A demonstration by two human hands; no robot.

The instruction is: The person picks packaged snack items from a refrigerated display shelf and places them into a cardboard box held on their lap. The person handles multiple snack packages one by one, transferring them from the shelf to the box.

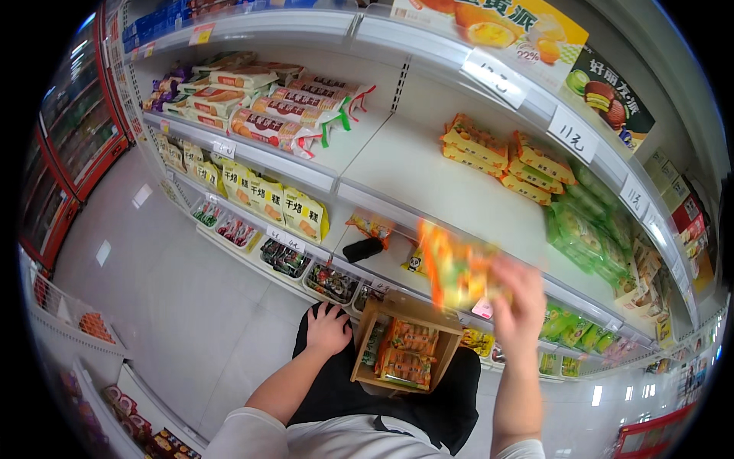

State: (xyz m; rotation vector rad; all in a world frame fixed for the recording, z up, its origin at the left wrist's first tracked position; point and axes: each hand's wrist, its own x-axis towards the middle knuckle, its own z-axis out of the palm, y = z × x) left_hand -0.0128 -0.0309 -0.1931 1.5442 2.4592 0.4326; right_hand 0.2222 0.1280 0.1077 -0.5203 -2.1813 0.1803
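Note:
My right hand grips an orange and yellow snack packet, blurred by motion, in front of the shelf edge. My left hand rests on my knee, fingers spread, holding nothing. Between my knees stands an open cardboard box. Orange snack packets lie inside it, beside some green wrapping. On the shelf board sit stacked orange packets, with green packets to their right.
Long bread packs fill the shelf's left part. Yellow cake bags stand on the level below, near a black object. Trays of sweets line the bottom. Boxes stand on the upper shelf. Red-framed glass fridges are far left.

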